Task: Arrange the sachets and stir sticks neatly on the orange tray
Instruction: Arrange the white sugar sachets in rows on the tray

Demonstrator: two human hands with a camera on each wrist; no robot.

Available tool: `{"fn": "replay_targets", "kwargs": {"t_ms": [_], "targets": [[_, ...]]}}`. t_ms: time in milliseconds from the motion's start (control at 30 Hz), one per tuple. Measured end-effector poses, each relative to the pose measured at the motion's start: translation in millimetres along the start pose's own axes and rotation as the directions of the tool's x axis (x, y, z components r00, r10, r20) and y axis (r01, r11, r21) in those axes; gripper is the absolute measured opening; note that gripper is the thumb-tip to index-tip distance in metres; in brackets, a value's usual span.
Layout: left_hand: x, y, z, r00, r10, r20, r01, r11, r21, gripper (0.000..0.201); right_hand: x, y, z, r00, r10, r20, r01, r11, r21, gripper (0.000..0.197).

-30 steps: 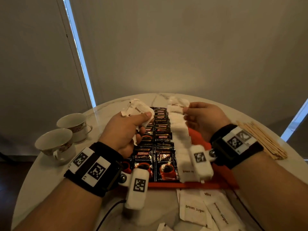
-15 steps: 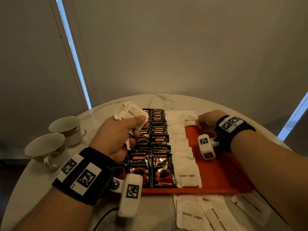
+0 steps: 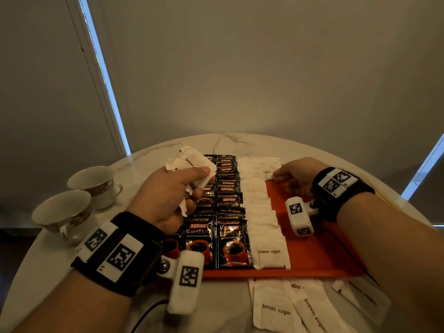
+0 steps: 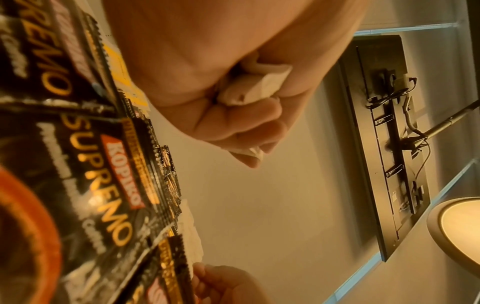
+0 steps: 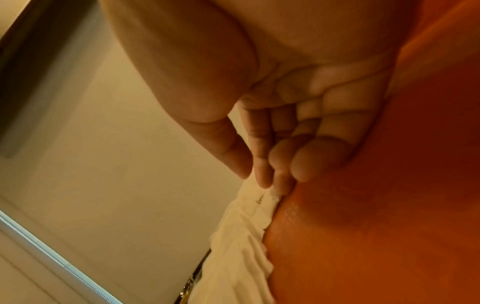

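Note:
The orange tray (image 3: 312, 251) holds two columns of black Kopiko sachets (image 3: 230, 241) and, to their right, one overlapping column of white brown sugar sachets (image 3: 257, 200). My left hand (image 3: 197, 186) hovers over the tray's left side and grips a bunch of brown sugar sachets (image 3: 189, 159); the left wrist view shows the bunch (image 4: 254, 88) crumpled in my curled fingers. At the tray's far end my right hand (image 3: 278, 175) pinches the edge of one brown sugar sachet (image 3: 269, 164) lying beside the top of the white column; the right wrist view shows thumb and fingertips (image 5: 262, 179) on it. My right wrist hides the stir sticks.
Two teacups (image 3: 96, 183) (image 3: 62, 215) stand at the left of the round marble table (image 3: 240, 143). Loose brown sugar sachets (image 3: 276, 306) (image 3: 360, 296) lie on the table in front of the tray. A black cable (image 3: 149, 313) runs under my left wrist.
My right hand has moved from the top of the white column rightward and down onto the tray's far end with a sachet. My left hand still holds its bunch, little moved.

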State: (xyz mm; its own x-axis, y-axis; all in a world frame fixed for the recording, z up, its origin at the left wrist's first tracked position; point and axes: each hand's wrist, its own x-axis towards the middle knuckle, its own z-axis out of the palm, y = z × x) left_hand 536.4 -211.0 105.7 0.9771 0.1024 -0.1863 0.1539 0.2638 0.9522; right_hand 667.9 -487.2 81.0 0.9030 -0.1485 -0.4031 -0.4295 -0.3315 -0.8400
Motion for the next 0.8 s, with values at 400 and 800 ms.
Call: {"fn": "replay_targets", "kwargs": {"t_ms": [400,800], "targets": [[-14.3,-0.6,8.9,0.977,-0.098,0.191,0.083,0.993,0.087,0.017,-99.8,-11.2,30.3,0.826,-0.423,0.372,0.355,0.904,0.240,0.028],[-16.4,0.8,11.7,1.000,0.012,0.006,-0.012,1.000,0.022,0.011,-127.3,0.9,57.7,0.804,-0.531,0.267,0.341,0.780,0.524,0.017]]}}
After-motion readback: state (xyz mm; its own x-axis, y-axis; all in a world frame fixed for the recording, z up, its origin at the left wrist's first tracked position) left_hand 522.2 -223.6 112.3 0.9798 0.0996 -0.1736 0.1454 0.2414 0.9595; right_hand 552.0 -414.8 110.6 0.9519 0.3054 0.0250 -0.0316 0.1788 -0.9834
